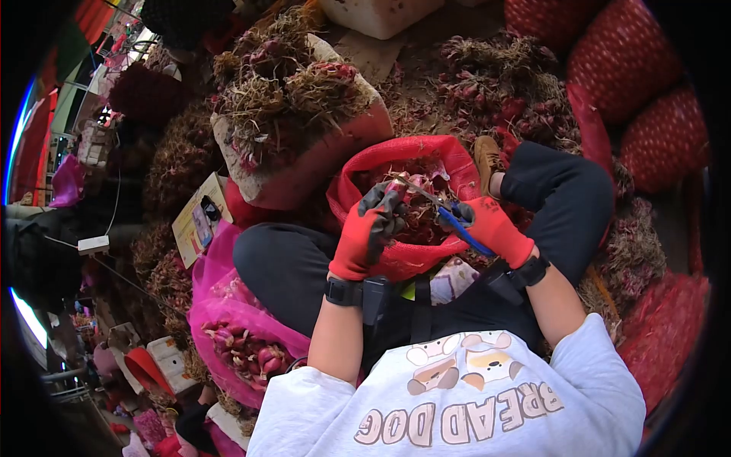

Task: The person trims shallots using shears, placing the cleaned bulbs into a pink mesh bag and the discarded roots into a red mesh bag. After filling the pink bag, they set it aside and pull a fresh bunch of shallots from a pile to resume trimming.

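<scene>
Left grip: the left hand (377,219) is closed around a small red onion (397,185), fingers curled against it near the sack's middle.
Onion: glossy, purplish-red and rounded, partly hidden by the fingers; it sits at eleven o'clock from the sack's centre, above the other bulbs.
Right grip: the right hand (476,218) is clamped on the scissors (466,231), its fingers wrapped about the blue handles.
Blades: slim grey metal, pointing toward ten o'clock, their tips right by the onion; I can't tell whether they are parted.
Gloves: red knit backs, with dark coating over fingers and palms.
Wrists: a black strap (343,292) on the left, another (531,270) on the right.
Red sack (352,181): woven plastic, crinkled, its rim rolled open into a loose ring below both hands; bulbs and stringy, straw-coloured roots inside.
Ten o'clock: a pale, blocky slab (346,137) with a worn surface, carrying dry, tangled onion bunches (282,91).
One o'clock: a loose, scruffy onion heap (499,87) on the littered floor.
Two o'clock: bulging red net sacks (624,61), speckled with pale spots.
Eight o'clock: a sheer magenta mesh bag (209,286), slouched open around shiny purple bulbs (255,354).
</scene>
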Action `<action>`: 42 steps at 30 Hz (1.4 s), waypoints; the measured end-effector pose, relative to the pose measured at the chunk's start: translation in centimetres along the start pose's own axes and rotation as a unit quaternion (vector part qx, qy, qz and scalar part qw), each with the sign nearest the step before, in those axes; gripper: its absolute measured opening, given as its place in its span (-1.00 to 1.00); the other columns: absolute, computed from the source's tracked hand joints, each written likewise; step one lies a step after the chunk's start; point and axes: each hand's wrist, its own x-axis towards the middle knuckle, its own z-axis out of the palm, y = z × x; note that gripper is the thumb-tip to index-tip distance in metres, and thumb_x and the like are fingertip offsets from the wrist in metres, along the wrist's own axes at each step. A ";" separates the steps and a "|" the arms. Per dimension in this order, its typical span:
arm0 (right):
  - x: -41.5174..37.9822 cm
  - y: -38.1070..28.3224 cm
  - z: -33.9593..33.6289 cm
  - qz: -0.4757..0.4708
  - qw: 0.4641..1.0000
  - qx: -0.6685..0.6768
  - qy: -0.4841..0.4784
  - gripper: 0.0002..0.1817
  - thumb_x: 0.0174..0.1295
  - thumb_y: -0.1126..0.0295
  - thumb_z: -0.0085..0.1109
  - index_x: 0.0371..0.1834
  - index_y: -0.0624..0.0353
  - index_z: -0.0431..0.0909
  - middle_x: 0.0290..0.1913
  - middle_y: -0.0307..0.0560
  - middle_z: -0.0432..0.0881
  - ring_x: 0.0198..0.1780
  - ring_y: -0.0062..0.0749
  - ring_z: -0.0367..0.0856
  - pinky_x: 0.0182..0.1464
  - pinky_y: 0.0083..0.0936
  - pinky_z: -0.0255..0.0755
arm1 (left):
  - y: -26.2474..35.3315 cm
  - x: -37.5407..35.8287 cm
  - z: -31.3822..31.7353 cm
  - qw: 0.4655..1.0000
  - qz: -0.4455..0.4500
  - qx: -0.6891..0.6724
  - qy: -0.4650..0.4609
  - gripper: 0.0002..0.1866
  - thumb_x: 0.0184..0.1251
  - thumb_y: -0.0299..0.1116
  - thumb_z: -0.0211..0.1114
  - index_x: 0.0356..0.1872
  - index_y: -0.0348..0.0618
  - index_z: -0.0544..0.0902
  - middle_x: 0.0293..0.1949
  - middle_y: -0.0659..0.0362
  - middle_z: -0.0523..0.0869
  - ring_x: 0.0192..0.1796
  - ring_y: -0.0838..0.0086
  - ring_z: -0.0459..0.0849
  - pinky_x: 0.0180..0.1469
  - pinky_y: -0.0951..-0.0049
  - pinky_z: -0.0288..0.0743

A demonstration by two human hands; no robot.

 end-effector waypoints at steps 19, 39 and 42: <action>-0.5 0.8 0.3 -0.024 0.996 -0.079 0.043 -0.77 0.19 0.21 0.24 -0.29 0.15 0.66 -0.45 -0.01 0.66 -0.39 -0.28 0.67 -0.30 -0.41 0.46 | 0.8 -0.1 1.9 0.985 0.043 0.148 0.073 -0.63 0.34 -0.36 0.20 0.15 -0.12 0.49 -0.43 0.40 0.54 -0.52 0.81 0.39 -0.56 0.74 0.18; -0.6 -0.9 0.7 -0.108 0.950 -0.182 0.230 -0.58 0.11 -0.04 0.24 -0.34 0.14 0.53 -0.50 -0.04 0.56 -0.40 -0.09 0.59 -0.32 -0.27 0.45 | -0.5 0.5 0.6 0.903 -0.094 -0.407 -0.097 -0.78 0.51 -0.18 0.00 -0.08 -0.09 0.45 -0.45 0.36 0.28 -0.62 0.74 0.11 -0.55 0.73 0.15; -0.7 0.1 0.2 -0.075 0.973 -0.152 0.156 -0.63 0.11 0.05 0.28 -0.27 0.14 0.56 -0.54 -0.04 0.55 -0.47 -0.07 0.56 -0.37 -0.28 0.42 | -0.7 0.3 0.4 0.940 -0.061 -0.318 -0.105 -0.80 0.51 -0.19 0.01 -0.10 -0.08 0.45 -0.47 0.36 0.27 -0.62 0.73 0.11 -0.55 0.73 0.13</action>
